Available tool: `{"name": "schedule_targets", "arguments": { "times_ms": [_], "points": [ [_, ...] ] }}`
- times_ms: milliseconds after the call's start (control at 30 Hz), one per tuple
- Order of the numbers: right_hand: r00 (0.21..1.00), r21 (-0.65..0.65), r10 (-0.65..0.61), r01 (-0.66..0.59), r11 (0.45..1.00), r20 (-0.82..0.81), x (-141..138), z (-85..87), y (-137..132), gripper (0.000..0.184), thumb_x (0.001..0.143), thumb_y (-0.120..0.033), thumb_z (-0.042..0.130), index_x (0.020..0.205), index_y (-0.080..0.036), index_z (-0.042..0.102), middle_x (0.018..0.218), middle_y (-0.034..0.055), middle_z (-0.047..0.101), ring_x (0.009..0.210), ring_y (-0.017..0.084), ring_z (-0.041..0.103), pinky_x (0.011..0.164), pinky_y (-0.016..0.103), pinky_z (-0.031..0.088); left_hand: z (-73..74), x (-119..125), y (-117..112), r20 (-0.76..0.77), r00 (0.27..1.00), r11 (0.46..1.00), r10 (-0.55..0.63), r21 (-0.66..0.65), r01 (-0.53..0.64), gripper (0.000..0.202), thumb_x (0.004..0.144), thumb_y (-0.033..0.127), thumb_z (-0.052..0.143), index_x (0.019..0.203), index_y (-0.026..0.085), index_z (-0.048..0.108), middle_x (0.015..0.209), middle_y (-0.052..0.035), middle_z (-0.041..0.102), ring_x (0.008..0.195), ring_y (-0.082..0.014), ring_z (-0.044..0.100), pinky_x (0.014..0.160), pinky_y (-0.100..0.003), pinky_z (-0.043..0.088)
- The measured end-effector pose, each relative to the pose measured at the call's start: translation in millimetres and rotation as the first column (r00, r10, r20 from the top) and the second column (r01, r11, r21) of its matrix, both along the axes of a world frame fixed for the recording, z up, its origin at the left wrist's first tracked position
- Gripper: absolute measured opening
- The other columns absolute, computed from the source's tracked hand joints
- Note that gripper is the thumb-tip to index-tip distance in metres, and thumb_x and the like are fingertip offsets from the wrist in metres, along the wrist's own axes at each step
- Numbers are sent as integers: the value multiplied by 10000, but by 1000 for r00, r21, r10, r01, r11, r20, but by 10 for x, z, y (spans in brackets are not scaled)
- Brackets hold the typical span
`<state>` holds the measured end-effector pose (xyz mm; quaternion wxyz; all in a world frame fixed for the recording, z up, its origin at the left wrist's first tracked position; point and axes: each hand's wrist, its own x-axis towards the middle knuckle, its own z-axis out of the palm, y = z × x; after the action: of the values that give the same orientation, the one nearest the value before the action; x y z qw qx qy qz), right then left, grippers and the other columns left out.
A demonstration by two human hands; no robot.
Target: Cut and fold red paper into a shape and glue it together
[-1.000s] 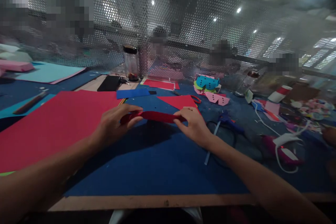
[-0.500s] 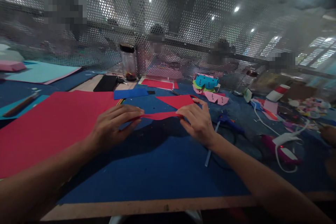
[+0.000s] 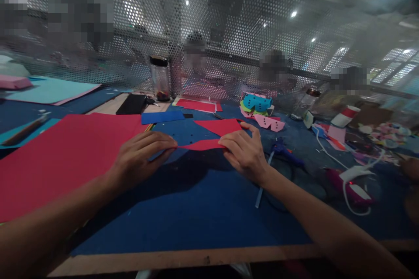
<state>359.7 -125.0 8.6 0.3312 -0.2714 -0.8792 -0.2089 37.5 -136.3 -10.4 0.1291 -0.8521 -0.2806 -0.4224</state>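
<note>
A narrow strip of red paper (image 3: pixel 200 144) stretches between my two hands above the blue tabletop (image 3: pixel 196 213). My left hand (image 3: pixel 144 152) pinches its left end, and my right hand (image 3: pixel 244 150) pinches the right end between thumb and fingers. The strip looks slightly bent or twisted along its length. Just behind my right hand lies a red paper piece with a pointed left end (image 3: pixel 221 126). A large red sheet (image 3: pixel 68 152) lies to the left, partly under my left forearm. A blue strip (image 3: pixel 163 117) is beyond my left hand.
Right of my right hand lie a blue glue gun (image 3: pixel 288 154) with a glue stick, and a magenta device (image 3: pixel 352 185) with a white cord. Cut-out paper masks (image 3: pixel 257 102), a lidded jar (image 3: pixel 161 78) and a black phone (image 3: pixel 131 104) sit near the perforated screen (image 3: pixel 216 30).
The red strip has turned slightly, showing more of its face toward the right. Both hands stay nearly in place, still pinching its ends.
</note>
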Motion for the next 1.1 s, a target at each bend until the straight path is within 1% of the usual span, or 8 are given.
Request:
{"name": "schedule_targets", "arguments": {
  "times_ms": [167,333,433,533,667,800,1100],
  "points": [
    [998,-7,13,-12,1000,66,-28,-44,16,209,979,-189,584,1173,-239,640,1106,38,765,995,220,679,1194,563,266,-2,-2,-2,-19,1000,1000,-1,3,1,210,910,72,706,1074,200,682,997,-28,775,983,-184,719,886,-356,596],
    [994,-35,33,-29,999,101,-51,-64,27,174,986,-184,569,1124,-240,658,1062,29,767,970,210,682,1193,564,278,-12,-20,2,-40,999,1000,6,-8,-6,207,927,92,687,1094,214,678,1030,-35,777,1008,-191,712,898,-367,595],
    [994,-38,27,-23,999,104,-43,-63,36,166,986,-177,563,1102,-242,662,1046,28,766,955,205,684,1193,564,282,-23,-28,15,-43,999,1000,3,6,-2,192,926,92,692,1084,201,681,1014,-44,779,987,-190,715,888,-357,592],
    [995,-11,24,-23,1000,99,-38,-56,40,157,990,-176,557,1098,-234,655,1025,27,767,949,205,685,1194,565,283,-37,-31,28,-38,999,1000,-4,30,5,171,924,94,699,1063,192,684,998,-43,779,976,-181,718,886,-334,585],
    [995,-4,24,-23,1000,92,-41,-50,39,162,986,-167,558,1096,-236,656,1013,25,769,926,202,683,1200,573,271,-61,-35,34,-29,1000,1000,-9,4,9,167,931,125,689,1071,215,702,1008,-33,786,984,-187,732,889,-336,589],
    [995,-13,24,-23,1000,97,-34,-66,55,171,978,-166,567,1101,-241,660,1013,28,770,936,206,683,1197,566,273,-77,-34,33,-23,1000,1000,-16,-11,16,135,951,154,667,1064,215,709,993,-54,788,964,-200,740,856,-340,600],
    [995,-2,36,-36,999,88,-42,-74,66,182,969,-151,568,1096,-246,657,1001,22,773,925,208,691,1195,577,277,-37,8,16,-67,998,999,-13,42,16,129,962,118,666,1065,197,669,982,-43,771,943,-182,722,833,-322,596]
  ]
}}
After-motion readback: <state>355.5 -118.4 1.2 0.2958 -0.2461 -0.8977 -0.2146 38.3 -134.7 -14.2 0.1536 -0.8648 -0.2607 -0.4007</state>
